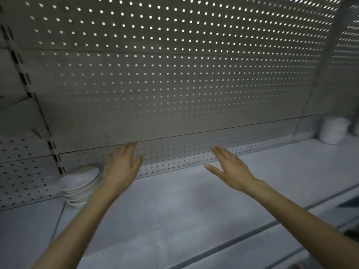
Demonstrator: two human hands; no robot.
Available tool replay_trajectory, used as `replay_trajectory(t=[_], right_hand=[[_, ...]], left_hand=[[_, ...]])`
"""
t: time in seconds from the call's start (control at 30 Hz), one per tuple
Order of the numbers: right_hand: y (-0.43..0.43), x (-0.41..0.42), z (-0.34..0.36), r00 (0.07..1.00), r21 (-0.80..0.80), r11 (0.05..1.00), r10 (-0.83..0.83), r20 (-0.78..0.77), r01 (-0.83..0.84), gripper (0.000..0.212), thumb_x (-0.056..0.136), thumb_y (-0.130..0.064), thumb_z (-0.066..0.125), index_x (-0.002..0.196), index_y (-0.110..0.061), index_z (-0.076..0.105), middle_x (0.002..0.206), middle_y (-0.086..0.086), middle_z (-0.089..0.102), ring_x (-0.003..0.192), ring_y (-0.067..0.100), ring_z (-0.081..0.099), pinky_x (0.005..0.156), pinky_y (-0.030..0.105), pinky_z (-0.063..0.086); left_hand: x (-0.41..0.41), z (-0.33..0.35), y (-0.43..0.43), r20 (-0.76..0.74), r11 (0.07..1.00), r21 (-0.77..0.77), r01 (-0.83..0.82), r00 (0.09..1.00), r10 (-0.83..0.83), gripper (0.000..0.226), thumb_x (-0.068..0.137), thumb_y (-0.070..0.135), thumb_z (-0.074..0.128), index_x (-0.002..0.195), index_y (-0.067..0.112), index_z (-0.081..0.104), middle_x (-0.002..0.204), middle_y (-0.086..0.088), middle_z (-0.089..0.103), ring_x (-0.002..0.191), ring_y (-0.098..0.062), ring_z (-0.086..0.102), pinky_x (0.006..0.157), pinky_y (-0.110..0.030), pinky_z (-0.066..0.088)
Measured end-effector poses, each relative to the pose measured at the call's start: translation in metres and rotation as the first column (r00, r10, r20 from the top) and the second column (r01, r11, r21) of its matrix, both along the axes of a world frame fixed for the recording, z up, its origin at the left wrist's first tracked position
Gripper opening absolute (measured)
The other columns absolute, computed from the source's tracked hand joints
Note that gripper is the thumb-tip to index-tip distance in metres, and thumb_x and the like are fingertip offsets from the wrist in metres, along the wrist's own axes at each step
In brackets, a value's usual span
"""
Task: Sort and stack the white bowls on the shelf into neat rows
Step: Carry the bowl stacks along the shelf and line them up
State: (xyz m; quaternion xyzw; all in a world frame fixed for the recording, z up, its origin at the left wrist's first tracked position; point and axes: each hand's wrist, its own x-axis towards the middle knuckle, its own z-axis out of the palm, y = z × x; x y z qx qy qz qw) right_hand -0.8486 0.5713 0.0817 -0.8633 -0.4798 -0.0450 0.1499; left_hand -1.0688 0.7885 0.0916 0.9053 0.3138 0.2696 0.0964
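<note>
Both arms reach out from the near edge, left forearm (77,220) and right forearm (301,214) bare, stretched over the pale grey shelf (174,210). My left hand (121,164) is flat, fingers straight and close together, thumb held out to the right, gripping nothing. My right hand (231,167) is the same, fingers straight and thumb spread toward the left, and it holds nothing either. The two hands are apart, with bare shelf between them. Both hover close to the perforated back panel (174,74) at the far side. I cannot tell whether my left fingertips touch it.

The white bowls sit in two places. One stack of bowls (79,189) stands at the far left of the shelf against the back panel, just left of my left wrist, which hides its right side. It is plain, glossy white, a few bowls nested one in another, the rims showing as thin stacked lines. The stack looks slightly tilted. A second pile of bowls (334,131) stands at the far right by the panel, well apart from both hands. It is white and rounded but too blurred to count.

A slotted upright (25,78) runs down the far left of the panel.
</note>
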Motion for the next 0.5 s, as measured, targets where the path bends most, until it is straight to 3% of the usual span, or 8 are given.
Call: replay_trajectory(t=[0.13,0.33,0.5], right_hand=[[-0.092,0.042,0.017,0.979,0.123,0.983,-0.150,0.140,0.133,0.064,0.093,-0.057,0.032,0.144,-0.019,0.032,0.149,0.001,0.036,0.136,0.018,0.032,0.109,0.035,0.027],[-0.203,0.107,0.031,0.937,-0.006,0.943,-0.330,0.114,0.333,0.074,0.090,-0.063,0.026,0.150,-0.022,0.008,0.158,-0.001,0.008,0.145,0.019,0.009,0.116,0.044,0.010],[-0.273,0.138,0.042,0.867,0.127,0.896,-0.443,0.230,0.424,0.062,0.093,-0.054,0.035,0.143,-0.016,0.032,0.147,0.003,0.039,0.133,0.021,0.036,0.107,0.038,0.029]], left_hand=[[0.056,0.011,-0.055,-0.069,0.996,0.049,0.075,0.995,-0.072,0.054,0.100,0.039,0.038,0.147,0.012,0.032,0.150,-0.011,0.038,0.136,-0.030,0.036,0.110,-0.042,0.027],[0.134,0.026,-0.129,-0.100,0.978,0.110,0.178,0.981,-0.167,0.055,0.100,0.041,0.035,0.148,0.016,0.028,0.151,-0.008,0.036,0.137,-0.026,0.034,0.111,-0.040,0.025],[0.193,0.036,-0.173,-0.113,0.960,0.146,0.240,0.968,-0.225,0.056,0.100,0.043,0.035,0.149,0.016,0.028,0.151,-0.008,0.036,0.137,-0.026,0.035,0.111,-0.041,0.026]])
